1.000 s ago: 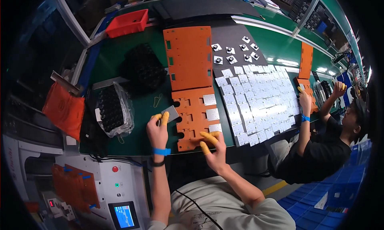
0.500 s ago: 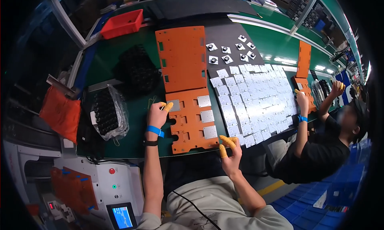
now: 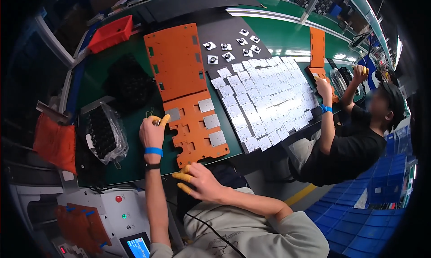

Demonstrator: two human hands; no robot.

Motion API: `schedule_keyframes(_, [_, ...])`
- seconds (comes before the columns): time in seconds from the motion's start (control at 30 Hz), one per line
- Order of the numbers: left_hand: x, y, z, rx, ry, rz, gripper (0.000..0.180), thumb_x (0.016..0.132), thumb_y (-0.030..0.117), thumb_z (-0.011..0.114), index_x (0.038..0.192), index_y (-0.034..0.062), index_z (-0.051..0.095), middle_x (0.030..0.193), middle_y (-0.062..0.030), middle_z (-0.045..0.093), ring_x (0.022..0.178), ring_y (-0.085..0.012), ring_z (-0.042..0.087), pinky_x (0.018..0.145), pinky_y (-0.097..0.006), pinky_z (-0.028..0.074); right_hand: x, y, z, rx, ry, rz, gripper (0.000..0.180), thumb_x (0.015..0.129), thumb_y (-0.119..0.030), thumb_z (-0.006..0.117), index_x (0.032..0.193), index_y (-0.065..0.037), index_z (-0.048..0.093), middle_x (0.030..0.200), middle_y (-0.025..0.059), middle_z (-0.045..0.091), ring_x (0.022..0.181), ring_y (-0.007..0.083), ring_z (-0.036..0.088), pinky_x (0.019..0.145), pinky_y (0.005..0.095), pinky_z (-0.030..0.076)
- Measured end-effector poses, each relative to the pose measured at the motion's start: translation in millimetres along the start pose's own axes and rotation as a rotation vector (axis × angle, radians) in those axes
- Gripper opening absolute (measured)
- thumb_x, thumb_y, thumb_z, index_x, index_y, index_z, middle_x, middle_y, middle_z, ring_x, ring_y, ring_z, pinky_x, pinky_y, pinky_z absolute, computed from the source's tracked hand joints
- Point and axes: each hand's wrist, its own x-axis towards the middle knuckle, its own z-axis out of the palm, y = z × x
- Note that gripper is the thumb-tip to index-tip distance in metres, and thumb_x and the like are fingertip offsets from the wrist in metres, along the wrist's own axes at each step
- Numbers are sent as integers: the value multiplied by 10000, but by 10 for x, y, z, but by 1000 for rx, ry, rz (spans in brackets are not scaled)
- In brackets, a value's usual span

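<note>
My left hand (image 3: 151, 131), with yellow finger cots, is closed beside the left edge of an orange fixture (image 3: 193, 143). A small shiny edge shows between its thumb and finger, too small to name. The fixture's hinged orange lid (image 3: 177, 62) lies folded back, away from me. One silver square plate (image 3: 172, 114) sits in its left column and three more, such as the middle plate (image 3: 211, 121), along its right. My right hand (image 3: 200, 181), also in finger cots, is open with fingers apart, by the fixture's near edge; nothing shows in it.
Many silver plates (image 3: 269, 101) cover a dark mat on the right; several plates with black round parts (image 3: 228, 57) lie beyond. Left are a bag of black parts (image 3: 105, 132) and a red bin (image 3: 111, 33). A co-worker (image 3: 345, 145) works at the right beside another orange fixture (image 3: 317, 47).
My right hand has moved left from the fixture's near right corner to its near left side. The view has shifted; my left hand stays beside the fixture's left edge.
</note>
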Motion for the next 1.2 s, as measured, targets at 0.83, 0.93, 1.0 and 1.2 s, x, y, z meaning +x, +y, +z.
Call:
schedule_keyframes(0.83, [-950, -557, -673, -610, 157, -105, 252, 928, 179, 702, 983, -63, 657, 859, -73, 671, 797, -121, 592, 753, -276, 489, -454, 730, -1577, -863, -592, -127, 282, 771, -126, 699, 1042, -48, 698, 1230, 104, 570, 1176, 270, 529, 991, 386, 450])
schedule_keyframes(0.93, [-983, -623, -665, -644, 154, -66, 239, 929, 172, 697, 978, -59, 661, 858, -74, 673, 806, -125, 600, 763, -286, 486, -446, 799, -1578, -900, -673, -223, 278, 769, -141, 699, 1034, -58, 701, 1207, 82, 576, 1144, 252, 538, 964, 370, 459])
schedule_keyframes(1.0, [-998, -700, -658, -706, 152, -75, 230, 922, 168, 705, 977, -52, 667, 858, -74, 673, 814, -124, 606, 758, -285, 484, -400, 823, -1571, -908, -701, -281, 277, 771, -156, 694, 1029, -56, 701, 1195, 79, 579, 1136, 245, 539, 961, 366, 460])
schedule_keyframes(1.2, [-1256, -841, -624, -1163, 22, -300, 237, 1015, 237, 553, 1126, 57, 658, 779, 80, 501, 645, -20, 394, 566, -204, 322, 1, 350, -1263, -803, -703, -351, 128, 749, -168, 684, 837, -77, 669, 904, 42, 612, 904, 225, 588, 826, 353, 484])
